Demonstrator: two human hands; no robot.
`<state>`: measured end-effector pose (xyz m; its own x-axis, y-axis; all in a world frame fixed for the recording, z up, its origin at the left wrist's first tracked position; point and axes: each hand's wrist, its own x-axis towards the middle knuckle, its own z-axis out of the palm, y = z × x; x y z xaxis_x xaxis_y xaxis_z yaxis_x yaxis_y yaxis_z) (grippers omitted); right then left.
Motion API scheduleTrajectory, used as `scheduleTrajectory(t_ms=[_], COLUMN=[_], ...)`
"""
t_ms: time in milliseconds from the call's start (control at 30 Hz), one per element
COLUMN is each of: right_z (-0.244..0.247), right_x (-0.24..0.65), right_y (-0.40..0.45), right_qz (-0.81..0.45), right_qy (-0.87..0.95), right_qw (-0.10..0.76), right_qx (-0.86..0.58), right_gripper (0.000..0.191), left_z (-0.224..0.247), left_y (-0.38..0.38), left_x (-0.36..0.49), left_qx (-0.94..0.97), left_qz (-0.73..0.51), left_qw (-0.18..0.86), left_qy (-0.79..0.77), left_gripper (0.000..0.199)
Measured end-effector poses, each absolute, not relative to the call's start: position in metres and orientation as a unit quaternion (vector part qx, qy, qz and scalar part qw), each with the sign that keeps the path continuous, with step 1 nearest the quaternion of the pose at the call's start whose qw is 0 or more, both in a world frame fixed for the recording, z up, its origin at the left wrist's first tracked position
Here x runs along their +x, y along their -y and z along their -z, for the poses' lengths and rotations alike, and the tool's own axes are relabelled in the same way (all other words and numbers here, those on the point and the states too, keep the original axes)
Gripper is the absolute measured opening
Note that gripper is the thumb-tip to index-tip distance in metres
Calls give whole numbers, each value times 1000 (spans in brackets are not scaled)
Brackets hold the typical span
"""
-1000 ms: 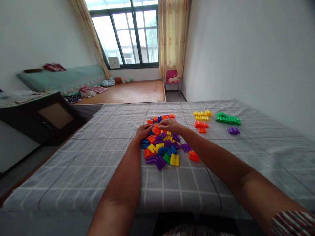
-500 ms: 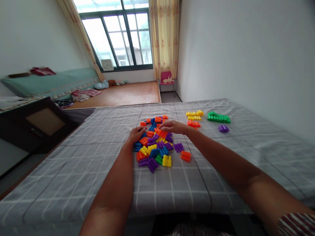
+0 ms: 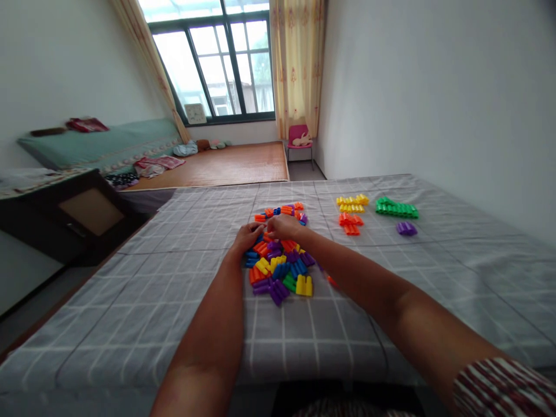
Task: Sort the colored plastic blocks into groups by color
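mixed colours at centre, single colours apart at right.
left hand (image 3: 249, 236) and right hand (image 3: 283, 227) are held close, fingers curled, over the pile of ribbed plastic blocks (image 3: 281, 270); whether anything is gripped cannot be told. yellow cluster (image 3: 350, 201), orange cluster (image 3: 350, 219), green cluster (image 3: 397, 209), purple cluster (image 3: 406, 229) are laid clear on grey checked cloth (image 3: 186, 260), presumably against remixing.
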<state>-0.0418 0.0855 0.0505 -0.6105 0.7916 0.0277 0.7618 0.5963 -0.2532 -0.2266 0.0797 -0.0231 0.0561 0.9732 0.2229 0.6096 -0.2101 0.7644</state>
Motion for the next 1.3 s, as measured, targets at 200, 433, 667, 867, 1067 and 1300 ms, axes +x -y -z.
scheduleTrajectory(t_ms=[200,433,667,867,1067,1300], right_z=[-52,-35,-6,2,8,-20], right_x=[19,174,232,226,227,205], right_y=[-105,-133,-136,-139,-141,-126], right_qz=[-183,-199,-190,-206,-210,-76], right_qy=[837,711,635,632,632,663], right_qw=[260,374,338,308,313,385], right_qx=[-445,-561,-668,-681,-677,-637], right_gripper=[21,23,19,19,22,29], left_z=[24,27,30,30,28,23], left_y=[-81,-85,-86,-86,-85,-81], left_x=[-228,-231,-235,-234,-233,-229], left_qx=[684,685,687,688,681,651], left_qz=[-362,-347,-348,-349,-353,-393], left_qw=[226,219,214,212,222,253], left_qy=[-592,-603,-601,-600,-602,-598], left_gripper=[45,49,51,49,51,52])
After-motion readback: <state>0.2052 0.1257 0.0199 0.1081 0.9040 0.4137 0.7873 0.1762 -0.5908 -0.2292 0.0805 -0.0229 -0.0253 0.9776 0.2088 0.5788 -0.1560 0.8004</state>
